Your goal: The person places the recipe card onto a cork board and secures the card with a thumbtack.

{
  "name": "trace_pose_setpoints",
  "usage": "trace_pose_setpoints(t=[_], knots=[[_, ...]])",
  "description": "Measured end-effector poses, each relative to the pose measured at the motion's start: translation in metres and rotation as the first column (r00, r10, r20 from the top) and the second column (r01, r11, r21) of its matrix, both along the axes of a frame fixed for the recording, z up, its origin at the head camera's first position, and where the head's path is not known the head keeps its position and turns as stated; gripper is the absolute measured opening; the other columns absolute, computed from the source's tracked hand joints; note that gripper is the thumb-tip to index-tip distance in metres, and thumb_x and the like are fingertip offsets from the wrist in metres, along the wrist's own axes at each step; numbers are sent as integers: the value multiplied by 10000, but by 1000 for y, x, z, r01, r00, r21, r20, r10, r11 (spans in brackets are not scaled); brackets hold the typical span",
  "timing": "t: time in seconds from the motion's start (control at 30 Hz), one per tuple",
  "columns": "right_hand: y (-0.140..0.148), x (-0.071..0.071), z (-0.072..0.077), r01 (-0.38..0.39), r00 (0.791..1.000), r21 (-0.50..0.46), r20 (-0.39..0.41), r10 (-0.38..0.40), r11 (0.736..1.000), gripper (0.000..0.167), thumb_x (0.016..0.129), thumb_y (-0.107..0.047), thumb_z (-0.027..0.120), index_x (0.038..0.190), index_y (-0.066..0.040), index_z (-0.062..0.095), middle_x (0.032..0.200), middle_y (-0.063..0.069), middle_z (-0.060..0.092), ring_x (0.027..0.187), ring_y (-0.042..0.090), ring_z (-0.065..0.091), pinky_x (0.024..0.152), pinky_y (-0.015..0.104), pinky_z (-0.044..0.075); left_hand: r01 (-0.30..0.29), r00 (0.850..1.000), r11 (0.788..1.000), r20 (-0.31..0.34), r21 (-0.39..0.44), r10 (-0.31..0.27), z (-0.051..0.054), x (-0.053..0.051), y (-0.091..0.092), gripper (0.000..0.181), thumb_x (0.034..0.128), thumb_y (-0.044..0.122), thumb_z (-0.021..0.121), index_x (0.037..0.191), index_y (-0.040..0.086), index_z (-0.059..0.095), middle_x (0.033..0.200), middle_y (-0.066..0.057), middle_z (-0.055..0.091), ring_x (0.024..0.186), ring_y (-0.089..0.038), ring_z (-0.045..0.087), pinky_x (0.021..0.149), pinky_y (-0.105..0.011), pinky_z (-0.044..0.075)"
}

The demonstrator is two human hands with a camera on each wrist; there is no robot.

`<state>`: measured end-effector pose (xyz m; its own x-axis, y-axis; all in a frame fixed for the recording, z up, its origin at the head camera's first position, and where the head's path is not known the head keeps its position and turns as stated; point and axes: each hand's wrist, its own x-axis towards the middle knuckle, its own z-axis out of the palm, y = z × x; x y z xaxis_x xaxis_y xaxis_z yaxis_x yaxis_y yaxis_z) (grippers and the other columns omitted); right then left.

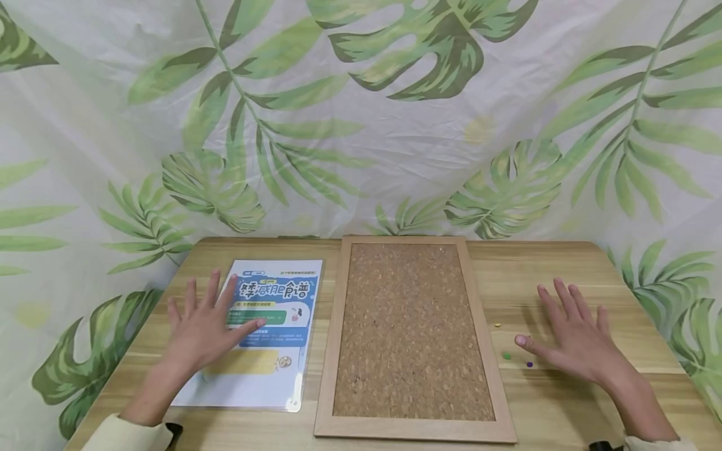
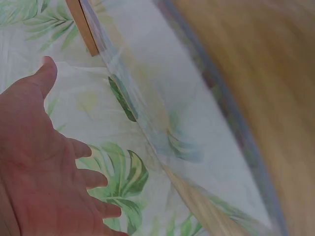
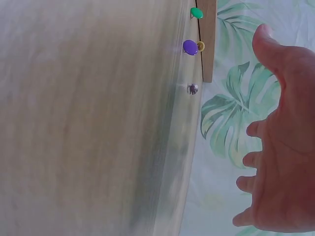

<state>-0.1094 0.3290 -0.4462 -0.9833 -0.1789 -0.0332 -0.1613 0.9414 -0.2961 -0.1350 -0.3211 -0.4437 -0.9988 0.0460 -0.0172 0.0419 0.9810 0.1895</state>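
Two pale sleeves (image 1: 121,435) came in at the near side of my head view, one toward each side of the tabletop (image 1: 524,275). Past the cuffs, the person's left hand (image 1: 205,332) hung toward the tabletop's left edge, fingers spread wide and gripping nothing, above a laminated sheet (image 1: 248,388). The right hand (image 1: 583,344) hung toward the right edge, its fingers splayed as well, with nothing held. My wrist views showed both palms raised, apart from the surface.

Between the hands lay a wood-framed cork board (image 1: 414,332), flat, stretching away from me until its far end met the tabletop's far edge. Just left of its frame, without touching, I saw the sheet, printed in blue, green and yellow. Right of the board, near the right thumb, were small pushpins: a purple pin (image 1: 529,364) nearest me, then a green pin (image 1: 506,356), then a yellow pin (image 1: 497,325). My right wrist view also picked out a silver pin (image 3: 192,89) near them. Behind the far edge hung a leaf-printed cloth (image 1: 395,156).
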Motion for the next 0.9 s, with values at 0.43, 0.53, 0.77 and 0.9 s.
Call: trace_pose_setpoints(t=[0.43, 0.53, 0.77, 0.9], knots=[[-2, -2, -3, -53, 998, -63, -24, 52, 997, 1066, 982, -564, 710, 1699, 13, 171, 1757, 342, 44, 1601, 614, 64, 1127, 930, 61, 29, 1000, 990, 6, 139, -30, -3, -1, -27, 1156, 976, 685, 654, 1717, 16, 72, 1719, -414, 10, 1542, -714, 45, 1147, -909, 103], [-3, -1, -3, -61, 998, -79, -39, 58, 995, 1044, 981, -532, 731, 1685, 33, 207, 1740, 363, 91, 1580, 630, 115, 1135, 912, 119, 40, 999, 984, 7, 176, -42, -4, -2, -32, 1156, 984, 641, 679, 1704, -30, 73, 1701, -443, 49, 1522, -726, 109, 1150, -887, 176], [0, -2, -3, -77, 996, -125, -52, 71, 989, 999, 993, -489, 741, 1663, 67, 253, 1699, 393, 206, 1517, 649, 251, 1143, 823, 277, 21, 999, 973, 29, 228, -29, -4, -6, -42, 1175, 986, 607, 703, 1688, -76, 56, 1668, -466, 155, 1484, -719, 224, 1148, -846, 267], [1, -2, -2, -79, 996, -130, -46, 74, 988, 979, 999, -465, 742, 1656, 80, 264, 1674, 400, 260, 1485, 655, 299, 1109, 813, 329, -11, 999, 964, 52, 265, -3, -4, -7, -49, 1165, 996, 603, 693, 1677, -103, 62, 1635, -481, 228, 1440, -710, 328, 1123, -812, 356]])
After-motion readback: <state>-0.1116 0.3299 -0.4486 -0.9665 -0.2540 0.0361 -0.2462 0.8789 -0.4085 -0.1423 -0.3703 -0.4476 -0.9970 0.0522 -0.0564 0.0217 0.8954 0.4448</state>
